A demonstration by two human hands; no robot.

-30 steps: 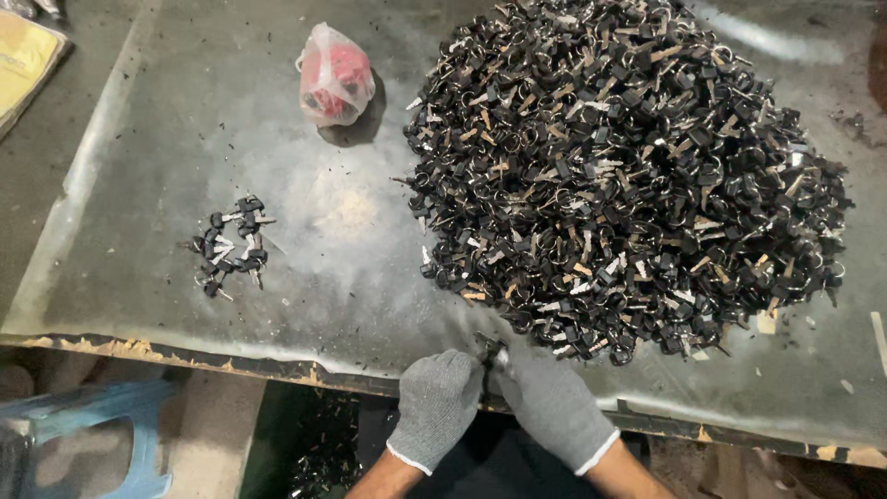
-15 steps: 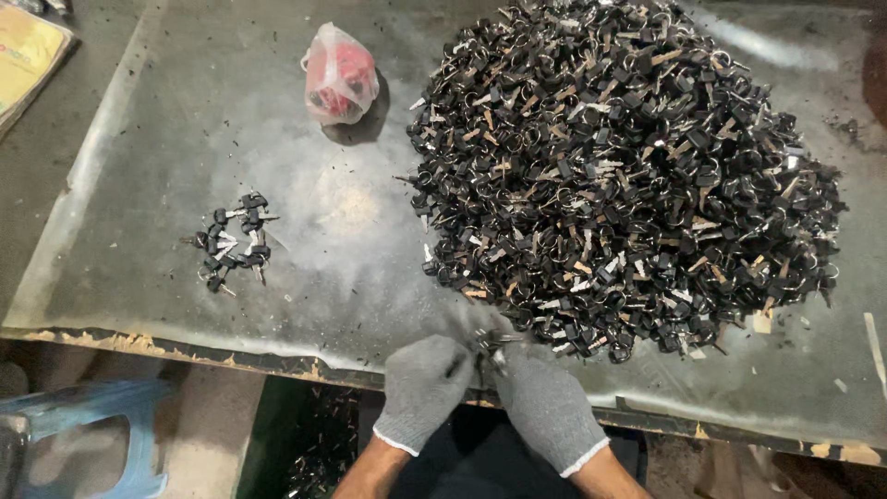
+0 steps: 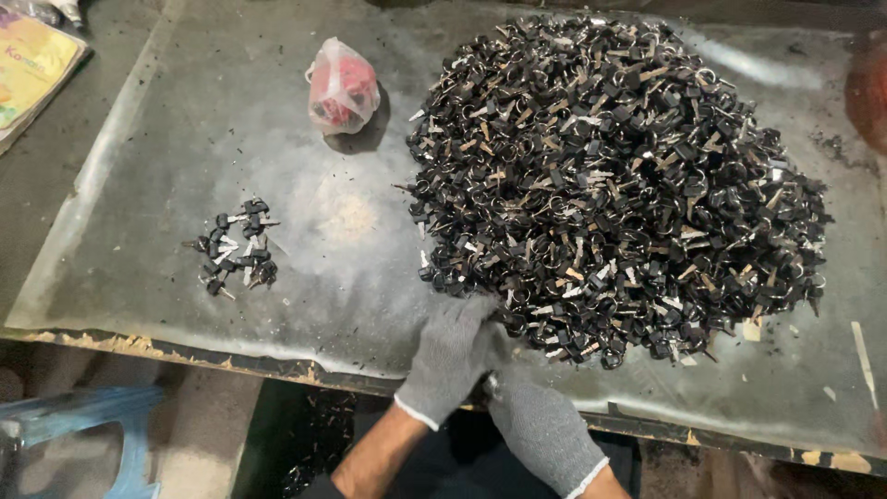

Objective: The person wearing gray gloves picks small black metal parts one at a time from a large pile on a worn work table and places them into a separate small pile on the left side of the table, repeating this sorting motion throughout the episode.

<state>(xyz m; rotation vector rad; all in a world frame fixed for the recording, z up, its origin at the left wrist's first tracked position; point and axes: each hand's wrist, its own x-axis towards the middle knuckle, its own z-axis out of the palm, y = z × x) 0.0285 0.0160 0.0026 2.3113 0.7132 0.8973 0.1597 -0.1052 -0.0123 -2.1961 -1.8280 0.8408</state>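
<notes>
grey knit gloves on both of my hands, and they're bunched together at the near edge of the big heap of black-headed keys (image 3: 614, 180), right where the heap thins out toward me. my left hand (image 3: 450, 356) sits on top, fingers curled down and close together over something small at the fringe of the heap; my right hand (image 3: 540, 425) comes in from below and just beside it, touching it, its fingers tucked under the left so i cannot tell whether they pinch a key or only steady one. i read this as picking out one key set from the tangle, though what sits between the gloves is hidden. to do it well i'd want to work only the loose fringe, not dig into the mound, since the rings look hooked through each other and a hard tug could drag a clump over the near edge of the metal-sheeted table (image 3: 166, 139). one hand should pin the neighbours, the other tease the ring free with a small twist. off to the left, well apart from the heap, lies a small cluster of keys (image 3: 236, 245), spread flat on the sheet. far side, between the two, sits a knotted plastic bag with something red inside (image 3: 342, 88). a yellow booklet (image 3: 28, 69) pokes in at the far left corner, and a blue stool (image 3: 83, 434) shows below the table.
</notes>
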